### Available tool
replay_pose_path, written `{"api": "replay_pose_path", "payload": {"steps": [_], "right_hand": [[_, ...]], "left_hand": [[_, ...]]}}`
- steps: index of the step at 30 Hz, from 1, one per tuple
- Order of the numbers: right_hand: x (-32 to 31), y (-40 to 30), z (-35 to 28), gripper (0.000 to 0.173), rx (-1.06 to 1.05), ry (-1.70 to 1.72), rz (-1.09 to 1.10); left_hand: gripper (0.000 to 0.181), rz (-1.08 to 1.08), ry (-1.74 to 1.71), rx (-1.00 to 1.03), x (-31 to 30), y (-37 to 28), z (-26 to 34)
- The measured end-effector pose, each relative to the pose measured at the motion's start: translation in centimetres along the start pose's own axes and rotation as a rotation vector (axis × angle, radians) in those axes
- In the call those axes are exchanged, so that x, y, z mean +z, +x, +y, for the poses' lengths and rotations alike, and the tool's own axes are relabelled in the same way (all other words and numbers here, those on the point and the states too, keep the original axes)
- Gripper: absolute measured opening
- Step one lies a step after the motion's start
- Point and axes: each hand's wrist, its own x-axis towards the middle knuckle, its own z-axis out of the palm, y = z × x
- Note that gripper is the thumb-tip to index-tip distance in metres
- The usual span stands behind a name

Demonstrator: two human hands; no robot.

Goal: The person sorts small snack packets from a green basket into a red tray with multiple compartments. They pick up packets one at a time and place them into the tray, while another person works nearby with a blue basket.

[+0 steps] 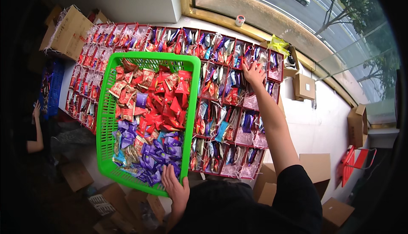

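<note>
A green plastic basket (196, 106) rests over the rows of boxes in front of me. Inside it are red packets (165, 106), patterned red-and-gold packets (126, 90) and purple packets (159, 152). My left hand (175, 183) grips the basket's near right corner, thumb outside and fingers over the rim. Out at the far right, my right hand (255, 74) reaches down into a red gift box (275, 65) row. Red wrapping shows at its fingertips; whether the fingers hold it is hidden. Around it, the compartments contain upright packets and pink shredded paper (250, 101).
Window ledge and glass run along the far side, with a tape roll (240, 20) on the ledge. Cardboard boxes (304, 86) stand at right, and one carton (71, 33) at far left. Another person's arm (37, 128) is beside a blue crate (52, 87). A red stool (349, 165) stands at right.
</note>
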Motion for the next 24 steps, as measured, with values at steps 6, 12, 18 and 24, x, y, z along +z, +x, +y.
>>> {"api": "replay_pose_path", "payload": {"steps": [6,12,18,24], "right_hand": [[-2.6,-1.2,1.1,0.071,-0.020,0.301,0.091],[-6.5,-11.6,-1.1,0.038,-0.391,0.878,0.188],[-9.8,-31.3,-4.1,0.023,-0.668,1.071,-0.228],[-6.5,-41.8,-6.9,0.032,-1.429,0.104,-0.177]], "left_hand": [[0.051,0.024,-0.054,0.057,-0.3,0.2,-0.2],[0.053,0.036,-0.137,0.089,-0.8,0.2,-0.8],[0.048,0.079,-0.300,0.153,-4.7,2.2,-5.3],[0.031,0.082,0.043,0.222,-8.4,7.4,-15.5]]}}
